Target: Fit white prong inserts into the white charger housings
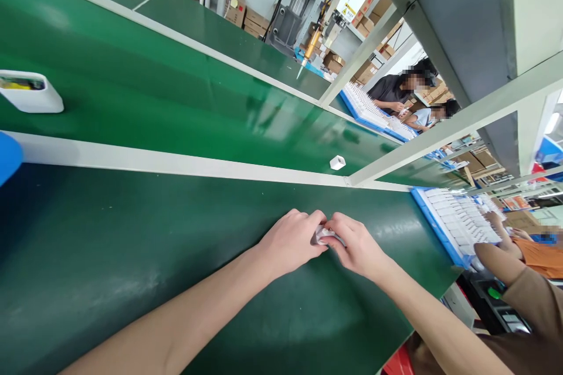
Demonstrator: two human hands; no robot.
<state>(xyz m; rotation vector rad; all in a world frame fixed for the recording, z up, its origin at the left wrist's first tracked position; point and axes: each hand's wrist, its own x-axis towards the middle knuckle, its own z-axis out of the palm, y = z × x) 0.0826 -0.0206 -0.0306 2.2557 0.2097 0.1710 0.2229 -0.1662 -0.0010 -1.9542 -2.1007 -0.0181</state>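
Both of my hands meet over the dark green bench, around a small white piece [324, 234] with a grey end. My left hand [295, 241] grips its left side with curled fingers. From the right, my right hand [355, 246] pinches the same piece between thumb and forefinger. Fingers cover most of it, so its exact kind cannot be made out. Beyond the hands, a small white box-shaped housing [338, 162] rests on the bright green belt [197, 111].
A white rail [176, 164] and post separate bench from belt. At far left lies a white casing [39, 94] on the belt, near a blue rounded object [7, 157]. A blue tray [440, 228] of white parts stands right, beside a co-worker's arm [505, 263]. Other people sit farther back.
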